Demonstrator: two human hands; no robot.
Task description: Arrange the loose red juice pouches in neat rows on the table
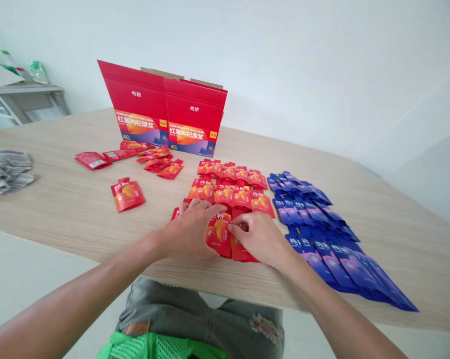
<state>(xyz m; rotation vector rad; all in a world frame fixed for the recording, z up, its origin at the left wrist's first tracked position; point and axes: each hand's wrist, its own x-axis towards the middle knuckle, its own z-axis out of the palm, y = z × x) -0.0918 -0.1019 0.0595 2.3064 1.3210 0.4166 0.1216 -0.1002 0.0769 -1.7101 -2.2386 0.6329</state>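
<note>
Red spouted pouches lie in overlapping rows on the table in front of me. My left hand point(193, 229) rests over the left of the nearest row, fingers spread and thumb apart, beside a red pouch point(219, 232). It covers part of the pouches under it. My right hand point(262, 237) has thumb and forefinger pinched together at the upper part of a neighbouring red pouch point(239, 251), whose right part it hides. Behind my hands are a middle row of red pouches point(224, 193) and a far row point(228, 172).
Blue pouches point(322, 254) lie in overlapping rows to the right. Two red cartons point(193, 119) stand at the back, flaps raised. Loose red pouches point(159, 163) lie before them, with a single red pouch point(128, 194) nearer. Striped cloth point(6, 169) sits at the table's left edge.
</note>
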